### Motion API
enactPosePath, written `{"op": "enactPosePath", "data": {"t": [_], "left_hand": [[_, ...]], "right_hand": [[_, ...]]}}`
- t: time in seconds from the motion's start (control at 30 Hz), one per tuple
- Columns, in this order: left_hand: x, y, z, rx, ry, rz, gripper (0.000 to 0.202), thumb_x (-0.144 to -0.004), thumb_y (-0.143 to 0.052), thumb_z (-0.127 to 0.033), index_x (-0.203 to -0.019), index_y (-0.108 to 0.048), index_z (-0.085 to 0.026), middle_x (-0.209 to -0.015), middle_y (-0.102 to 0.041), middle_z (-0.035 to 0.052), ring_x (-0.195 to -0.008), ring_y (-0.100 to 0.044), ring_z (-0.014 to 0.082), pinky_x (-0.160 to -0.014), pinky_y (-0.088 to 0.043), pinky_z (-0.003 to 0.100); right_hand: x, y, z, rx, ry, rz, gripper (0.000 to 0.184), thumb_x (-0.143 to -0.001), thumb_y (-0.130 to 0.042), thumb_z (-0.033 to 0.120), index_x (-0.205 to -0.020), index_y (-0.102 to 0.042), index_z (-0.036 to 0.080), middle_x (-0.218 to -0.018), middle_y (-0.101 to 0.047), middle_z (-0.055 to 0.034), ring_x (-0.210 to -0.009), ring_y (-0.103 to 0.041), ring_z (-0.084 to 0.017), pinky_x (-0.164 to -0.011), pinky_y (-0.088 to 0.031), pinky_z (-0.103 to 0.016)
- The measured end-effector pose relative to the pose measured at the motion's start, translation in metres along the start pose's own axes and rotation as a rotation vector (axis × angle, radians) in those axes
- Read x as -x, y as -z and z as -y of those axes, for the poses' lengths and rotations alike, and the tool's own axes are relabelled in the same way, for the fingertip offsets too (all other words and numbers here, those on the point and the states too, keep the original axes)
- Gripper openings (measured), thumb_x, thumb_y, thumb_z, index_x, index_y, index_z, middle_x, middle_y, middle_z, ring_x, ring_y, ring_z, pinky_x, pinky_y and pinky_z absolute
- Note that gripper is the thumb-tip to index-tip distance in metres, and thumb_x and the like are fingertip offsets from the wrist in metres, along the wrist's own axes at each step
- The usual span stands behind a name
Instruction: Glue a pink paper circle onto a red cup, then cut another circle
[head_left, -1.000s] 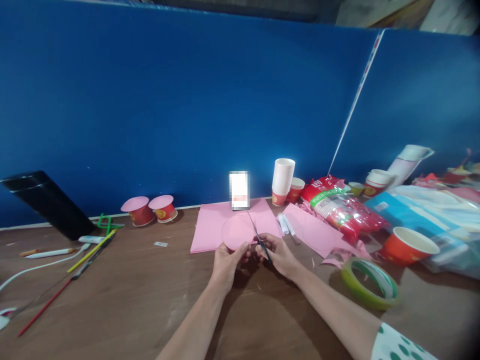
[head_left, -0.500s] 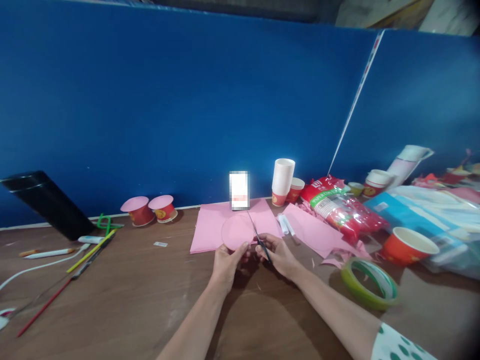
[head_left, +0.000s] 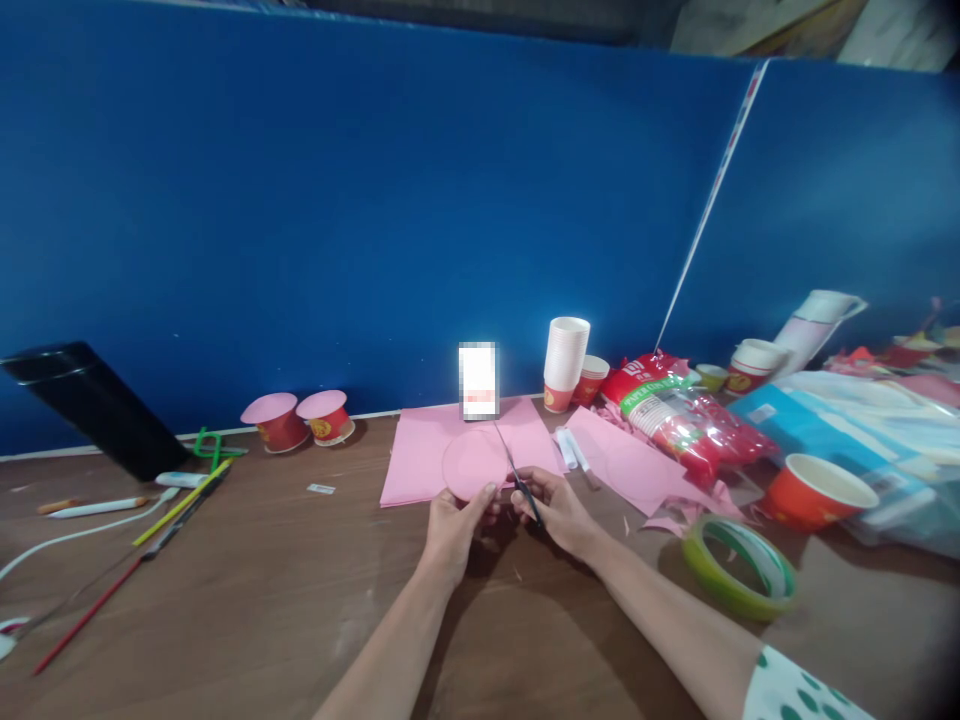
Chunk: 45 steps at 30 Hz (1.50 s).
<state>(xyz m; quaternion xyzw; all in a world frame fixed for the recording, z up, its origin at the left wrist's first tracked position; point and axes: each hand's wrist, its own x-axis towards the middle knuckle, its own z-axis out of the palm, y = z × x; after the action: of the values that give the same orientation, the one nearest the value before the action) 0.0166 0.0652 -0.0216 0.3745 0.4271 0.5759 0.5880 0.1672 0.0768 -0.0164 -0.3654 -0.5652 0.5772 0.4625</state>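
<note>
My left hand (head_left: pixel 452 530) pinches the lower edge of a pink paper disc (head_left: pixel 474 463) and holds it up over the table. My right hand (head_left: pixel 559 510) grips dark scissors (head_left: pixel 516 472), whose blades point up and away along the disc's right edge. Behind the disc a pink paper sheet (head_left: pixel 420 450) lies flat on the brown table (head_left: pixel 247 600).
Two red cups capped with pink paper (head_left: pixel 296 418) stand at the blue wall. A white cup stack (head_left: pixel 565 358), a red cup packet (head_left: pixel 679 410), another pink sheet (head_left: pixel 637 465), an orange cup (head_left: pixel 816 490) and a green tape roll (head_left: pixel 739 565) lie right. Pencils and sticks (head_left: pixel 161 510) lie left.
</note>
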Motion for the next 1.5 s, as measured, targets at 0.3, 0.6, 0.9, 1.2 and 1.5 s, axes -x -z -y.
{"op": "enactPosePath", "data": {"t": [0.3,0.6,0.9,1.2,1.5], "left_hand": [[-0.0005,0.0008,0.0016,0.027,-0.005,0.005,0.032,-0.061,-0.067,-0.033,-0.078,-0.064,-0.007,-0.064,-0.064,0.0075,-0.053,-0.056,0.0117,-0.050,-0.045,0.022],[-0.0003,-0.0004,-0.0001,0.010,-0.011,-0.009,0.033,-0.060,-0.068,-0.034,-0.078,-0.064,-0.007,-0.064,-0.063,0.0075,-0.052,-0.055,0.0113,-0.049,-0.044,0.022],[0.0014,-0.0015,-0.0028,0.027,0.003,0.001,0.032,-0.060,-0.068,-0.035,-0.076,-0.064,-0.007,-0.060,-0.062,0.0055,-0.050,-0.054,0.0106,-0.049,-0.043,0.021],[0.0008,-0.0026,-0.0023,0.038,0.004,-0.023,0.033,-0.058,-0.069,-0.035,-0.075,-0.064,-0.007,-0.061,-0.062,0.0060,-0.050,-0.054,0.0107,-0.048,-0.043,0.021],[0.0008,-0.0027,-0.0027,0.043,-0.006,-0.028,0.032,-0.059,-0.068,-0.034,-0.076,-0.064,-0.007,-0.061,-0.062,0.0048,-0.050,-0.054,0.0103,-0.048,-0.043,0.021]], "right_hand": [[0.0009,-0.0009,0.0022,0.007,-0.009,0.011,0.033,-0.069,-0.063,0.033,-0.096,-0.053,0.016,-0.059,-0.051,0.0029,-0.051,-0.048,-0.009,-0.047,-0.040,-0.021],[0.0013,-0.0005,0.0021,0.011,-0.013,0.006,0.036,-0.069,-0.063,0.033,-0.099,-0.053,0.015,-0.059,-0.051,0.0031,-0.049,-0.046,-0.008,-0.047,-0.040,-0.021],[0.0014,-0.0013,0.0044,0.021,-0.006,0.008,0.036,-0.069,-0.064,0.034,-0.098,-0.053,0.015,-0.060,-0.053,0.0023,-0.051,-0.048,-0.009,-0.049,-0.040,-0.021],[0.0015,-0.0020,0.0042,0.030,0.003,-0.002,0.034,-0.069,-0.063,0.035,-0.094,-0.054,0.015,-0.058,-0.051,0.0029,-0.049,-0.046,-0.008,-0.045,-0.037,-0.020],[0.0019,-0.0022,0.0061,0.019,-0.007,-0.010,0.037,-0.066,-0.065,0.036,-0.095,-0.054,0.015,-0.058,-0.052,0.0035,-0.049,-0.046,-0.008,-0.046,-0.037,-0.020]]}}
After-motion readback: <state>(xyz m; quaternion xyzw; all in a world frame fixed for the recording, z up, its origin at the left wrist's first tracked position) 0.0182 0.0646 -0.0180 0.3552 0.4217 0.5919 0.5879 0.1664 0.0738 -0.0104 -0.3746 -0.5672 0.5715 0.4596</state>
